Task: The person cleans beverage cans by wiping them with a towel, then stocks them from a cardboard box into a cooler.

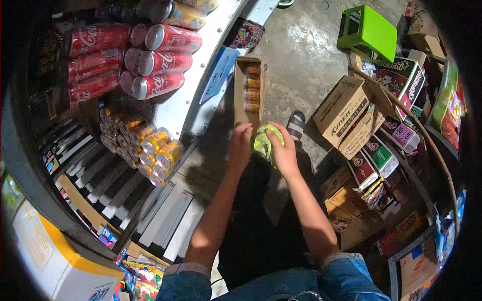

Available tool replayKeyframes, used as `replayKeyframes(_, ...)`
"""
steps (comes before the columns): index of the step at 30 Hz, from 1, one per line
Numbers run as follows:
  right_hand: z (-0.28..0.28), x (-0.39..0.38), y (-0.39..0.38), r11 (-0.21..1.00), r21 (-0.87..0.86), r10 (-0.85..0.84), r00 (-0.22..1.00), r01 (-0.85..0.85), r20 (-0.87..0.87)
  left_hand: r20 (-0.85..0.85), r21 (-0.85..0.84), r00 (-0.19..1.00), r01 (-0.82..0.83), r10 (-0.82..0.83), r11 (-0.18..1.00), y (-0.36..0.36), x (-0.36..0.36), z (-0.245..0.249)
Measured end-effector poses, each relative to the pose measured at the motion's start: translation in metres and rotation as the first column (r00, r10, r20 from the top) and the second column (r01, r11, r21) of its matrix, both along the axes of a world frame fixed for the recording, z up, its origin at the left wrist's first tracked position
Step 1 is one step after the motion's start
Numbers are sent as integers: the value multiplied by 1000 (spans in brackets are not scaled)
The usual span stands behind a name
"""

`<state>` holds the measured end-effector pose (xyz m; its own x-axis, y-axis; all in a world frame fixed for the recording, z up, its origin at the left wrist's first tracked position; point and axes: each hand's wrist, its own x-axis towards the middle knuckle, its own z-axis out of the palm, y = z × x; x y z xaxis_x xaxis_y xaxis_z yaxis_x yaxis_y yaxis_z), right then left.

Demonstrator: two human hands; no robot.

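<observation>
My right hand (282, 150) grips a crumpled yellow-green cloth (263, 142), its thumb lying over the top. Beside it, my left hand (241, 138) has its fingers curled together at the near end of a long, narrow open cardboard box (241, 95). Whether those fingers pinch anything is too small to make out. Inside the box, a row of orange-brown cans (252, 88) lies along the right side. The box is just ahead of both hands, above the concrete floor.
Shrink-wrapped red Coca-Cola cans (165, 62) and yellow cans (160, 150) are on the left, by a slatted rack (108, 173). A green plastic stool (374, 32) stands ahead right. An X-Men carton (346, 113) and several other cartons crowd the right side. A sandalled foot (296, 125) shows beyond my right hand.
</observation>
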<state>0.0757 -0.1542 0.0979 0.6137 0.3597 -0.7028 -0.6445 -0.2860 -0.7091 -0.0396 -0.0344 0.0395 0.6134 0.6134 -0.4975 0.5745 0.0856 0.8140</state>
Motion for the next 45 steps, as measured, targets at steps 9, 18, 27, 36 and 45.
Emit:
replayKeyframes(9, -46, 23, 13, 992, -116, 46, 999, -46, -9, -315, 223, 927, 282, -205, 933, 40, 73, -187)
replayKeyframes(18, -95, 25, 6, 991, -136, -14, 1000, 12, -10, 201, -501, 919, -201, 338, 842, 50, 87, -368)
replayKeyframes(27, -114, 12, -2, 998, -24, -67, 993, 64, -99, 115, -323, 993, 76, -40, 943, 63, 116, -373)
replayKeyframes(36, -119, -21, -16, 996, 35, -84, 995, 86, -54, -21, -177, 914, 396, -406, 901, 86, 109, -342)
replayKeyframes(45, -85, -19, -22, 984, -102, 155, 980, -143, 124, -215, -43, 712, 677, -668, 735, 68, 26, -221)
